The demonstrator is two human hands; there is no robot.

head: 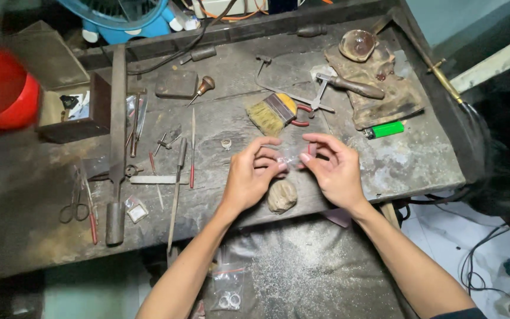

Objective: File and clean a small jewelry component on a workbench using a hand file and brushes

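Low in the view, nearest the camera, a grey cloth [308,266] hangs below the bench [48,195], with a clear packet [229,289] holding two rings lying on it. Above the cloth, the left hand [249,177] and right hand [334,168] meet over the bench's front edge. Between them is a small clear bag [290,156]: the fingers [271,160] of each hand are curled in and pinched on its ends, thumbs and forefingers closed, the other fingers loosely bent. What is inside the bag cannot be told, nor whether it is being opened or closed. Just below the bag a rounded brown lump [281,195] sits at the bench edge. Beyond the bag lie a brush [273,113], red-handled pliers [303,115] and a green lighter [385,129]. Far left of the bag are a long file [117,142], scissors [75,204] and a small ring [226,143].
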